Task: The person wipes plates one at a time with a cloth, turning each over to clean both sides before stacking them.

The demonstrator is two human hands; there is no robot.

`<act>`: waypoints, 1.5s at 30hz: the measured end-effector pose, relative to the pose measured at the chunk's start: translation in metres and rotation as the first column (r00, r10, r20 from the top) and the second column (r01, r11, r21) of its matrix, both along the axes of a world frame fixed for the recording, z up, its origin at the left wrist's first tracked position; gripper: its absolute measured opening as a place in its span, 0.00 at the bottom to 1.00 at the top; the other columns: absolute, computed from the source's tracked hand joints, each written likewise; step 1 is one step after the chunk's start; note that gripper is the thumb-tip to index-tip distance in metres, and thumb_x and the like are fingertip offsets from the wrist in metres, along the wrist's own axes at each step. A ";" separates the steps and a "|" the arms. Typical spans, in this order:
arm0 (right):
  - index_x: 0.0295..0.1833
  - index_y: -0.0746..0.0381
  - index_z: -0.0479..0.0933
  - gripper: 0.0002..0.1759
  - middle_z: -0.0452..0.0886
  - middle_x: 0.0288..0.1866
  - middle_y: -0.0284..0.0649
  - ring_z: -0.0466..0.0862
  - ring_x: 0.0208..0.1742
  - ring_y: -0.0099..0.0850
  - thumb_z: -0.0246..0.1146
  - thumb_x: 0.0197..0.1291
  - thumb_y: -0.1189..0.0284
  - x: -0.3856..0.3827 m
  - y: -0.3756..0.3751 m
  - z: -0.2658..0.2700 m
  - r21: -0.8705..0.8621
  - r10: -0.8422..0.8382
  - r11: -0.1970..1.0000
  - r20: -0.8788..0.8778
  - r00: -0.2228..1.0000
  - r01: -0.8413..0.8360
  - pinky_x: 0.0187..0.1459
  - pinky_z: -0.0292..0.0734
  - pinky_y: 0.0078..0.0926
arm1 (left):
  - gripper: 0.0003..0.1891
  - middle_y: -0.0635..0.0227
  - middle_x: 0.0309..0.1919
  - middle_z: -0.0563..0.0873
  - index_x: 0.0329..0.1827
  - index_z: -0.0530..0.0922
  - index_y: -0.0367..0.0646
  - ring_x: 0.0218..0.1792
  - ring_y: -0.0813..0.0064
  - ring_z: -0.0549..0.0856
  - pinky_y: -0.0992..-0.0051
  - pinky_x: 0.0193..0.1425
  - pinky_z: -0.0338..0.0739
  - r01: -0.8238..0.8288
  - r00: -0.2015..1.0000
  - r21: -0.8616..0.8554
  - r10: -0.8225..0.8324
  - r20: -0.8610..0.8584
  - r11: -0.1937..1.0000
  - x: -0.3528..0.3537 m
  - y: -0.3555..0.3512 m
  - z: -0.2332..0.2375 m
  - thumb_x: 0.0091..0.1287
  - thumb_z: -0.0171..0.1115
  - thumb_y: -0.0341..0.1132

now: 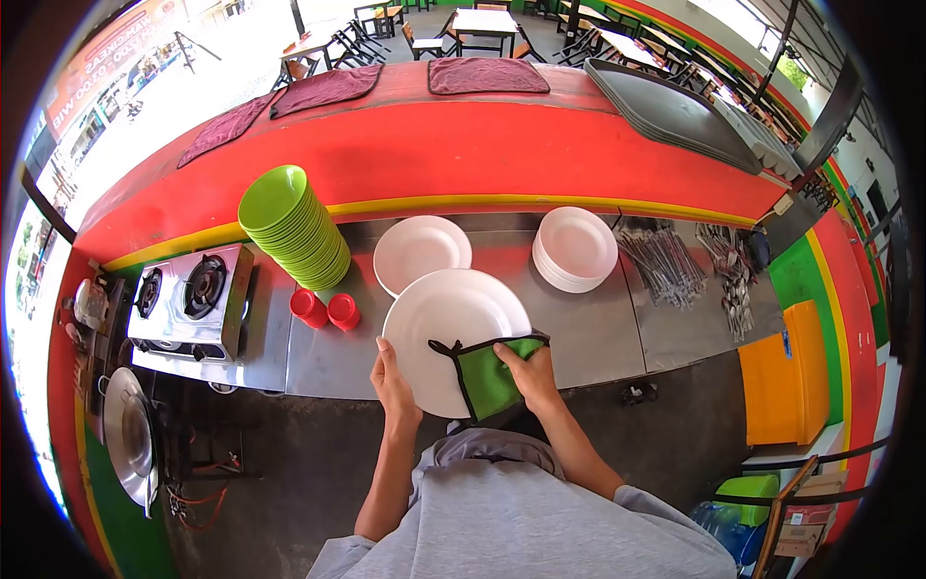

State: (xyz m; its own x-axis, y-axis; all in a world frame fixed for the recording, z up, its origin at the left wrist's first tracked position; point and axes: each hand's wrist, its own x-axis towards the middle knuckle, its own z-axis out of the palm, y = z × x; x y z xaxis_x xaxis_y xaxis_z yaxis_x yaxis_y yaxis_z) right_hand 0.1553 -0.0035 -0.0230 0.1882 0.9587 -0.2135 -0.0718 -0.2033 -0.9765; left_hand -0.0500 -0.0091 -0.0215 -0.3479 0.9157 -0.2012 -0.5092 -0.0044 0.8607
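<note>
A large white plate (424, 338) is held up in front of me, over the near edge of the steel counter. My left hand (394, 389) grips its left rim, with the fingers behind it. My right hand (530, 374) presses a green cloth (487, 379) with dark edging and a loop against the plate's lower right, thumb on top. Just behind, another white plate (422, 249) lies on the counter, partly covered by the held one. A stack of smaller white plates (576, 246) stands to the right. Left of the plates are two red cups (326, 309) and a tall stack of green bowls (294, 227).
A two-burner gas stove (198, 294) sits at the counter's left end, with a wok (130, 434) below. Forks (666, 262) and spoons (735, 289) lie in piles at right. Maroon cloths (487, 76) and dark trays (666, 111) rest on the red ledge. An orange bin (791, 376) stands right.
</note>
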 end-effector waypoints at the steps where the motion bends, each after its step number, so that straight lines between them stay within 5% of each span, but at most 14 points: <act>1: 0.46 0.68 0.81 0.12 0.83 0.38 0.35 0.82 0.36 0.23 0.72 0.60 0.73 0.003 0.000 0.004 -0.017 0.004 1.000 0.026 1.000 -0.003 0.39 0.78 0.25 | 0.29 0.63 0.46 0.88 0.56 0.80 0.31 0.44 0.76 0.87 0.74 0.48 0.83 0.007 1.000 -0.004 -0.007 0.003 1.000 0.002 0.001 0.006 0.81 0.49 0.54; 8: 0.38 0.68 0.83 0.11 0.84 0.29 0.34 0.82 0.29 0.23 0.74 0.60 0.71 0.042 0.010 0.019 0.072 0.052 0.995 0.241 0.969 -0.071 0.34 0.78 0.26 | 0.26 0.64 0.47 0.88 0.60 0.79 0.32 0.44 0.78 0.86 0.75 0.49 0.82 0.213 0.966 -0.044 -0.217 -0.139 0.976 0.008 0.014 0.026 0.81 0.52 0.51; 14: 0.40 0.70 0.85 0.18 0.88 0.29 0.41 0.86 0.29 0.26 0.76 0.57 0.64 0.078 0.034 0.030 0.272 0.137 0.922 0.437 0.889 -0.276 0.34 0.79 0.30 | 0.27 0.68 0.34 0.88 0.54 0.84 0.31 0.37 0.81 0.84 0.75 0.42 0.80 0.378 0.692 -0.302 -0.483 -0.536 0.875 0.027 0.028 0.033 0.78 0.58 0.53; 20: 0.36 0.69 0.84 0.21 0.87 0.29 0.48 0.88 0.29 0.41 0.78 0.53 0.60 0.107 0.071 0.049 0.101 0.172 0.935 0.711 0.682 -0.341 0.34 0.79 0.35 | 0.28 0.68 0.32 0.87 0.52 0.84 0.30 0.34 0.80 0.82 0.72 0.39 0.79 0.316 0.749 -0.270 -0.414 -0.518 0.909 0.071 0.044 0.040 0.77 0.59 0.54; 21: 0.34 0.68 0.83 0.26 0.86 0.29 0.51 0.87 0.31 0.49 0.80 0.50 0.54 0.108 0.075 0.052 0.130 0.143 0.933 0.721 0.678 -0.334 0.34 0.80 0.38 | 0.28 0.67 0.31 0.87 0.52 0.85 0.30 0.34 0.81 0.82 0.72 0.39 0.79 0.332 0.720 -0.288 -0.438 -0.538 0.898 0.076 0.046 0.047 0.77 0.59 0.53; 25: 0.26 0.68 0.83 0.33 0.82 0.22 0.51 0.84 0.27 0.52 0.78 0.47 0.44 0.115 0.089 0.051 0.213 0.048 0.887 0.840 0.541 -0.410 0.31 0.79 0.42 | 0.24 0.66 0.28 0.87 0.50 0.85 0.32 0.33 0.82 0.82 0.73 0.39 0.79 0.417 0.621 -0.298 -0.508 -0.597 0.859 0.107 0.062 0.064 0.76 0.60 0.50; 32: 0.36 0.69 0.85 0.27 0.85 0.27 0.52 0.86 0.29 0.49 0.78 0.52 0.52 0.151 0.116 0.030 0.382 0.106 0.817 0.638 0.763 -0.432 0.33 0.80 0.39 | 0.21 0.68 0.23 0.84 0.47 0.86 0.32 0.27 0.83 0.76 0.71 0.33 0.76 0.431 0.463 -0.323 -0.514 -0.723 0.843 0.139 0.085 0.073 0.76 0.61 0.46; 35: 0.39 0.70 0.85 0.23 0.86 0.29 0.51 0.87 0.29 0.44 0.79 0.54 0.59 0.169 0.121 0.034 0.399 0.135 0.849 0.468 0.873 -0.345 0.34 0.80 0.36 | 0.22 0.73 0.20 0.80 0.44 0.86 0.32 0.26 0.85 0.71 0.72 0.29 0.71 0.339 0.652 -0.174 -0.364 -0.666 0.925 0.158 0.087 0.064 0.76 0.62 0.47; 40: 0.42 0.70 0.85 0.17 0.90 0.36 0.45 0.88 0.35 0.29 0.77 0.57 0.66 0.203 0.123 0.026 0.110 0.193 0.962 0.372 0.908 -0.249 0.40 0.80 0.29 | 0.25 0.79 0.22 0.79 0.43 0.86 0.32 0.28 0.87 0.72 0.76 0.29 0.70 0.180 0.673 -0.153 -0.235 -0.701 0.972 0.173 0.089 0.049 0.77 0.61 0.51; 45: 0.43 0.71 0.85 0.14 0.90 0.37 0.42 0.86 0.36 0.25 0.74 0.60 0.69 0.212 0.119 -0.003 0.152 0.081 0.981 0.222 0.972 -0.116 0.40 0.80 0.27 | 0.27 0.78 0.25 0.81 0.42 0.86 0.31 0.29 0.87 0.74 0.78 0.30 0.70 -0.030 0.831 -0.111 -0.037 -0.555 0.993 0.196 0.090 0.028 0.76 0.61 0.53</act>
